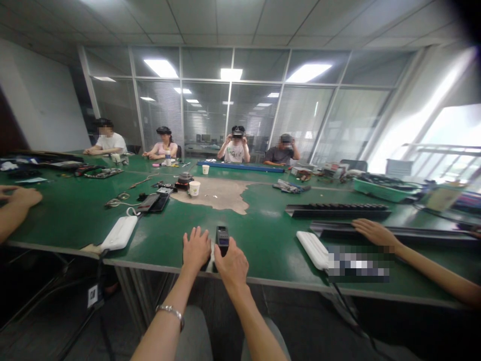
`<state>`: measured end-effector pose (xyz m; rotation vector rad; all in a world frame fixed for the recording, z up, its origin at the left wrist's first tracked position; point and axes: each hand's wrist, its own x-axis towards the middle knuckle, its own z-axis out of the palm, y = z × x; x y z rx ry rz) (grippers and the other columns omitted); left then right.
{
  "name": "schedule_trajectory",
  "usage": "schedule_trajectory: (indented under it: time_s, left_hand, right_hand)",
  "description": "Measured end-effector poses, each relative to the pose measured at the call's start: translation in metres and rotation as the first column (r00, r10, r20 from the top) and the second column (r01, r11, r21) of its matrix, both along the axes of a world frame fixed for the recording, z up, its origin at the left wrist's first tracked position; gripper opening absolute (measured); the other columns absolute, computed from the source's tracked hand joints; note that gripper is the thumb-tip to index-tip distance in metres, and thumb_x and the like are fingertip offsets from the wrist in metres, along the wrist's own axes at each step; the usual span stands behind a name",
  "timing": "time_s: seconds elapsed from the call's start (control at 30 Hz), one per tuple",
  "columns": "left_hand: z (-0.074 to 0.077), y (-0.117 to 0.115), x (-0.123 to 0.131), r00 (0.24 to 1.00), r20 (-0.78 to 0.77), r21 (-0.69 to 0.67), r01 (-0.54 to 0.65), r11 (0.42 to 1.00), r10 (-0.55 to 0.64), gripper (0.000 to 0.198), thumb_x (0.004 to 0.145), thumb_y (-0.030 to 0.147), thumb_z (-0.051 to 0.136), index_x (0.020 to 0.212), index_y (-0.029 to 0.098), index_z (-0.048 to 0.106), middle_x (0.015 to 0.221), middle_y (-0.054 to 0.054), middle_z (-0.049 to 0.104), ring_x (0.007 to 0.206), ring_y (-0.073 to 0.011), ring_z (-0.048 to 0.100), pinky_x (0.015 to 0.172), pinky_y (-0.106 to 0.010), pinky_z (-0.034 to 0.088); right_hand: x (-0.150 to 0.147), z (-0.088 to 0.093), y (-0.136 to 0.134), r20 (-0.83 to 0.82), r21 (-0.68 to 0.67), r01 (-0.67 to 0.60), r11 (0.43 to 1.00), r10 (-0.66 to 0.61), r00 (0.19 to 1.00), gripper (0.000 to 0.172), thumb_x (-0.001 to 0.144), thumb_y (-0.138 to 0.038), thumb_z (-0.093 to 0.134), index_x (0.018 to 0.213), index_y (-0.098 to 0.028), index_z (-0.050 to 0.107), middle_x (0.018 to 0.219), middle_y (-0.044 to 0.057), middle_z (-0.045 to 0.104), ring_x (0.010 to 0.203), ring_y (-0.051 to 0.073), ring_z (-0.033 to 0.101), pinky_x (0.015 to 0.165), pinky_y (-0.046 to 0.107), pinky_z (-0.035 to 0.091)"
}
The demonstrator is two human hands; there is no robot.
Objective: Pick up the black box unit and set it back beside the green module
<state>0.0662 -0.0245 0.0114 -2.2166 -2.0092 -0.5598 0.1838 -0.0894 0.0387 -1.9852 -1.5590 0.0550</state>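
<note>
- A small black rectangular handheld device with a little screen [222, 237] is at the lower centre of the frame, by the near edge of the glossy green tabletop [270, 235]
- The right hand [233, 263] grasps the device's near end between thumb and fingers, leaving its far end in view
- The left hand [197, 249] is just left of the device, palm down, fingers extended and released, holding nothing
- A good hold looks to want light pressure from both sides, with the thumb clear of the screen
- The left hand seems well placed to steady the device, if its fingers avoid covering the face
- Working farther in from the edge would probably lower the risk of a drop
- The long black metal channel [330, 229] at right of the frame, under a neighbour's hand [376, 233], lies well apart
</note>
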Motion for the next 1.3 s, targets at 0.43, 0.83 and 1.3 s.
schedule_trajectory:
  time_s: [0.43, 0.83, 1.3]
  left_hand:
    - [-0.002, 0.000, 0.000, 1.000, -0.008, 0.015, -0.003, 1.000, 0.003, 0.045, 0.099, 0.038, 0.035, 0.137, 0.028, 0.054, 0.152, -0.010, 0.045, 0.143, -0.0291, 0.035, 0.114, -0.056, 0.027]
    - [-0.003, 0.001, -0.001, 1.000, 0.005, 0.004, 0.001, 1.000, -0.001, 0.045, 0.099, 0.039, 0.034, 0.137, 0.028, 0.054, 0.152, -0.011, 0.045, 0.143, -0.0292, 0.035, 0.114, -0.057, 0.026]
    - [-0.003, 0.003, 0.001, 1.000, 0.002, -0.015, -0.012, 1.000, 0.012, 0.046, 0.098, 0.040, 0.034, 0.138, 0.029, 0.054, 0.153, -0.010, 0.044, 0.144, -0.0285, 0.034, 0.115, -0.057, 0.025]
  right_hand:
    - [0.001, -0.005, 0.005, -0.047, 0.113, 0.013, 0.994, -0.008, 0.999, 0.036, 0.087, -0.044, 0.060, 0.111, -0.017, 0.063, 0.096, 0.013, 0.072, 0.092, 0.027, 0.068, 0.082, 0.034, 0.042]
    - [0.010, 0.012, 0.012, -0.116, 0.324, -0.060, 0.944, 0.103, 0.988, 0.041, 0.086, -0.043, 0.059, 0.116, -0.015, 0.062, 0.098, 0.011, 0.072, 0.091, 0.025, 0.067, 0.084, 0.032, 0.043]
    - [0.057, 0.021, 0.018, -0.088, 0.318, 0.032, 0.948, -0.004, 0.996, 0.044, 0.090, -0.047, 0.054, 0.121, -0.016, 0.061, 0.100, 0.010, 0.072, 0.090, 0.024, 0.067, 0.082, 0.030, 0.042]
